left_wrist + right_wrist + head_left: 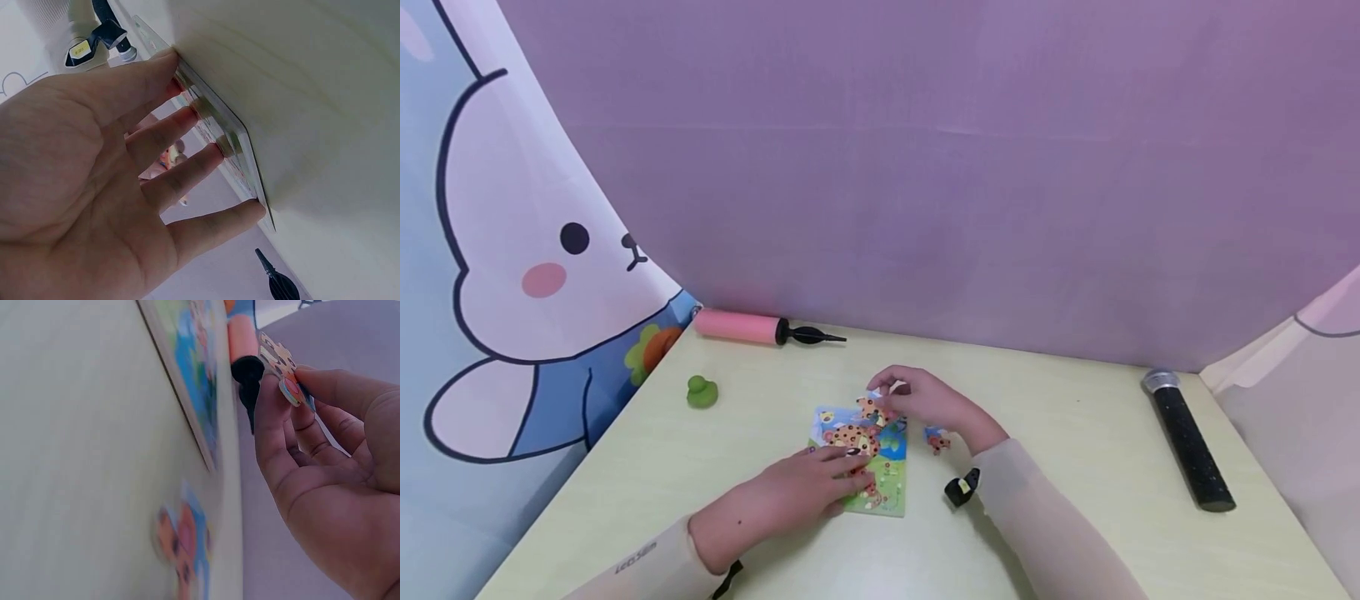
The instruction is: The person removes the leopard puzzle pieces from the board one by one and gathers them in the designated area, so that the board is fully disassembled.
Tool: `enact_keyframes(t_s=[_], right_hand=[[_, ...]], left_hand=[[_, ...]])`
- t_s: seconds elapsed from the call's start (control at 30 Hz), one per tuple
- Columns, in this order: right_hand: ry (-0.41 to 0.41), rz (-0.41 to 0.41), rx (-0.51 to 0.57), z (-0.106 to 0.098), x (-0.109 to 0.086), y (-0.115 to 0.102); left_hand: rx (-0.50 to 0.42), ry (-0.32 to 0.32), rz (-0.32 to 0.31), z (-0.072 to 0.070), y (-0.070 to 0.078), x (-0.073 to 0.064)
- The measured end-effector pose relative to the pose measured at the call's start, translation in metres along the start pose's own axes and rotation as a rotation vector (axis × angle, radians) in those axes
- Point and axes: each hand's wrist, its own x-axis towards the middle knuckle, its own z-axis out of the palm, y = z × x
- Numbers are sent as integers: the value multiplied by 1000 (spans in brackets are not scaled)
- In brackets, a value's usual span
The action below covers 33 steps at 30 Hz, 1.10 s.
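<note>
Plainly, the right hand (928,402) pinches a spotted puzzle piece (280,360) between thumb and fingers, lifted above the far part of the puzzle board (891,493). The left hand (797,487) has its fingers spread, their tips resting on the board, which lies flat on the pale table (775,387). A loose piece (937,442) lies just right of the board; its print seems to show a spotted animal, though the right wrist view blurs it. Farther off are a green duck (702,393), a pink pump (737,327) and a black microphone (1191,446).
</note>
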Motion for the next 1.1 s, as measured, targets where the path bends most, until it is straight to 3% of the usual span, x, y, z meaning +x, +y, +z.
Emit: enact_keyframes(t_s=[0.3, 0.57, 0.8, 1.1], right_hand=[[51, 22, 21, -32, -26, 5], [82, 62, -8, -71, -52, 19], [-18, 121, -71, -90, -75, 39], [-156, 131, -131, -88, -87, 51]], left_hand=[[-45, -22, -17, -1, 1, -1], [32, -7, -6, 3, 1, 1], [39, -8, -8, 3, 1, 1], [33, -18, -8, 1, 3, 1]])
